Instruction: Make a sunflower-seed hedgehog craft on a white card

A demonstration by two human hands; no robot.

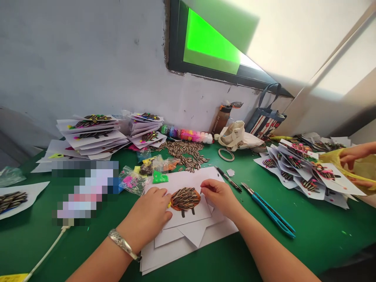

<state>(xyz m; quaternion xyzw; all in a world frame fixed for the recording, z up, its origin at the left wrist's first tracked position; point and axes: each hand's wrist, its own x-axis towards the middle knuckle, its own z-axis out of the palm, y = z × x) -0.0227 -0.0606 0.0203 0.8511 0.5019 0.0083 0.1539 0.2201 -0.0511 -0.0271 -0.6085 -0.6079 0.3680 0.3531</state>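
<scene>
A white card bears a hedgehog shape covered in sunflower seeds (185,197); it lies on top of a stack of white cards (188,239) on the green table (308,235). My left hand (151,213) rests on the card's left side, fingers curled and pressing the card beside the seed figure. Just right of the figure is my right hand (219,194), its fingertips pinched together near the figure's edge. What they pinch is too small to make out. A silver bracelet (123,244) circles my left wrist.
A loose pile of sunflower seeds (185,152) lies behind the card. Stacks of finished cards (91,135) sit at the back left and at the right (305,172). A teal utility knife (268,209) and a pen (229,179) lie to the right. Another person's hands (357,160) hold yellow material at the far right.
</scene>
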